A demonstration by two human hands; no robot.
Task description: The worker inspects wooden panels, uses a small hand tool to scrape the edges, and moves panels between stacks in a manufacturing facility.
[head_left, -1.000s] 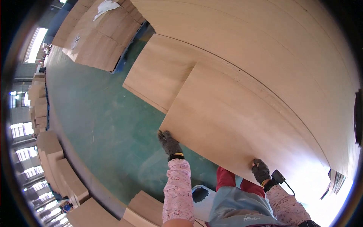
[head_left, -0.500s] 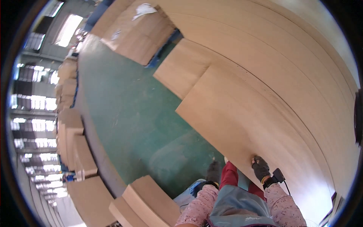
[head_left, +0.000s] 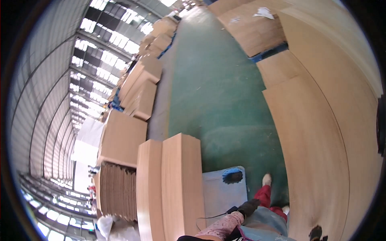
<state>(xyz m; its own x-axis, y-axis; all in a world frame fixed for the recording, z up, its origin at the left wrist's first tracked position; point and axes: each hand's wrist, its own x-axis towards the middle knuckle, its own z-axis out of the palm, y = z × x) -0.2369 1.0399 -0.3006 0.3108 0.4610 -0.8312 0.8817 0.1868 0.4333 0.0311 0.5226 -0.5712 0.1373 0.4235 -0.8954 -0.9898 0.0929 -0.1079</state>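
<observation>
My left hand (head_left: pixel 248 207), in a dark fingerless-looking glove, hangs in front of the blue-grey apron (head_left: pixel 265 221). Its fingers point forward and look loosely stretched, with nothing seen in them. A dark band with a thin cable sits at that wrist. At the lower edge, my right hand (head_left: pixel 315 232), also dark-gloved, is on a large brown sheet (head_left: pixel 309 160) lying to my right. Most of this hand is cut off, so its grip does not show. Left of my legs is a pale flat platform (head_left: pixel 221 197) with a blue-rimmed dark item (head_left: pixel 233 175) on it.
Long light-brown blocks or stacks (head_left: pixel 181 180) stand at the left, beside a pile of corrugated sheets (head_left: pixel 118 190). Further stacks (head_left: pixel 138 96) line the aisle's left side. Green floor (head_left: pixel 225 100) runs ahead. A brown stack on a blue pallet (head_left: pixel 253 32) stands far right.
The view has swung left, so the brown sheet now lies further right and the left stacks show more. My right hand has slipped toward the lower edge; the pale platform has come into fuller view.
</observation>
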